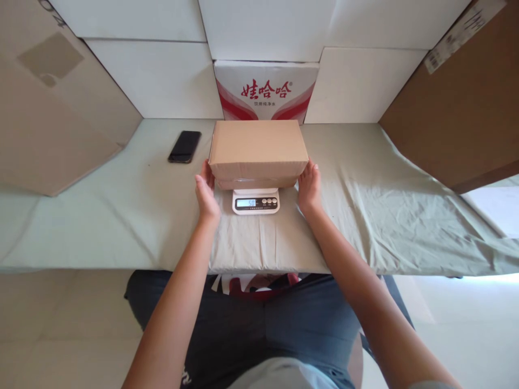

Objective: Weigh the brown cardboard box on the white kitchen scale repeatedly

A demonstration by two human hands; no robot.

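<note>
While the left hand (207,195) and right hand (309,187) clasp a cardboard box (259,147) between them, a digital scale (256,202) sits beneath their grip, a smartphone (185,146) leftward.

Red "娃哈哈" with a small ® above "饮用纯净水" on the white-and-red drinking-water carton (265,92), what looks like "50" on the display (246,203) of the digital scale (256,202), a printed "4" on the left cardboard box (73,108), barcode and illegible handwriting on the right box's label (464,35).
</note>
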